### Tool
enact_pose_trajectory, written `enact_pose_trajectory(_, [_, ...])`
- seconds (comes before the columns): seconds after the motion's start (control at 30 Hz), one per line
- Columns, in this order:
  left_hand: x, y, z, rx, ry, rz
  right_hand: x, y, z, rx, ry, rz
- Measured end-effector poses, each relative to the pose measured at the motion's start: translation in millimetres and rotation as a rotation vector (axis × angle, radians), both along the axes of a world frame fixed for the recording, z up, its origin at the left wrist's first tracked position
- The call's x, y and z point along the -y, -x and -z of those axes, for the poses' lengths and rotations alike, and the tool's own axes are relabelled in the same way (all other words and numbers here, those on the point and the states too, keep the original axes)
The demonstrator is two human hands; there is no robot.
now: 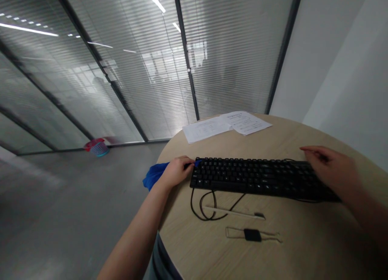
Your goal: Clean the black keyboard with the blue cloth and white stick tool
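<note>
A black keyboard (251, 175) lies across the round wooden table, its cable (209, 219) looped in front of it. At its upper left corner, my left hand (178, 170) is closed on a blue cloth (155, 175). Part of the cloth hangs past the table's left edge, and a small bit shows on the corner keys. Over the keyboard's right end is my right hand (333, 166), slightly blurred, with its fingers drawn together and nothing visible in them. In front of the keyboard lie a toothbrush (233, 212) with dark bristles and a black binder clip (252, 234) with wire handles.
Printed paper sheets (209, 129) lie at the far side of the table (206, 251). Behind stands a glass partition with blinds (233, 61), and a white wall (342, 69) is on the right. A basket (99, 147) with a red top sits on the grey floor.
</note>
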State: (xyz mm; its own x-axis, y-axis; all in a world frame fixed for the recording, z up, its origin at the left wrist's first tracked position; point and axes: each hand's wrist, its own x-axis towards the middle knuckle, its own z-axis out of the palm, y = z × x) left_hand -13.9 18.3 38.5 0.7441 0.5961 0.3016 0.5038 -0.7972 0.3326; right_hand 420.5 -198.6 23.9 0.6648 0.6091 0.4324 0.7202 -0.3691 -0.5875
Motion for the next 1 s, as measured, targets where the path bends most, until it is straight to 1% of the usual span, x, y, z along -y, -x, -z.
enact_pose_trajectory(0.1, [0, 0, -0.1, -0.003, -0.005, -0.015, 1, -10, 0.8, -0.029, 0.037, 0.048])
enact_pose_trajectory(0.17, [1, -1, -0.1, -0.006, -0.015, -0.002, 2, -16, 1.7, -0.032, 0.04, 0.067])
enact_pose_trajectory(0.27, [3, -3, -0.2, -0.017, -0.029, 0.027, 2, -22, 4.2, -0.045, 0.03, 0.069])
enact_pose_trajectory(0.37, [5, -6, 0.0, -0.028, -0.037, 0.025, 1, -23, 5.3, -0.065, 0.039, 0.06])
enact_pose_trajectory(0.5, [7, -7, -1.0, -0.04, -0.047, 0.015, -1, -21, 3.3, -0.092, 0.116, 0.071])
enact_pose_trajectory(0.63, [8, -5, -3.3, -0.034, -0.054, 0.003, -2, -26, 3.7, -0.11, 0.193, 0.067])
enact_pose_trajectory(0.73, [8, -3, -3.5, -0.037, -0.066, -0.024, -2, -31, 6.0, -0.087, 0.193, 0.073])
enact_pose_trajectory(0.83, [5, -2, -2.2, -0.036, -0.074, -0.03, -2, -32, 7.4, -0.064, 0.148, 0.079])
enact_pose_trajectory(1.0, [4, -3, -1.0, 0.068, -0.103, -0.024, -1, -29, 6.5, -0.092, 0.134, 0.064])
